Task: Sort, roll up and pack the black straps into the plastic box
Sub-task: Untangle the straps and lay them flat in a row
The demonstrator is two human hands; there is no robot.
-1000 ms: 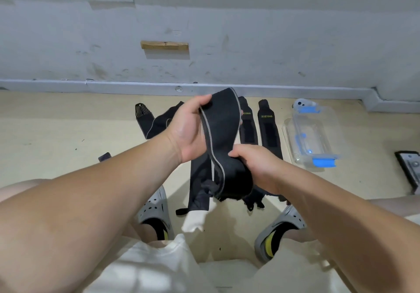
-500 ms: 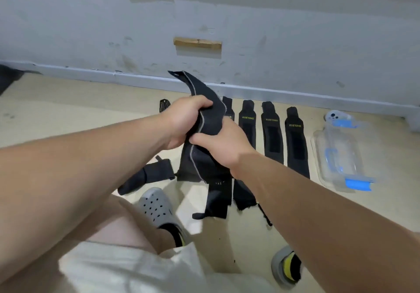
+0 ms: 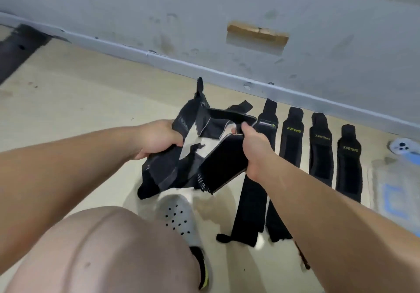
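Gripping a tangled black strap (image 3: pixel 222 163), the left hand (image 3: pixel 156 139) and right hand (image 3: pixel 255 149) curl their fingers round it above the floor (image 3: pixel 79 111). More straps (image 3: pixel 321 149) lie at three o'clock, the plastic box (image 3: pixel 395 192) beyond.

Grey perforated clog (image 3: pixel 177 220) on beige floor (image 3: pixel 79 111); wooden strip (image 3: pixel 258 34) on grey wall (image 3: pixel 136 9).

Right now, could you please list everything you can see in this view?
Held strap bundle: count unclear, black with grey edging, centre, off the floor.
Laid-out straps: at least four, black, yellow-green lettering, side by side on the floor by the wall.
Plastic box: one, clear with blue parts, floor, far right, blurred.
Wooden block: one, tan, on the grey wall.
Shoe: one, grey, perforated, below the bundle.
Left hand: grips bundle's left side.
Right hand: grips its right side.
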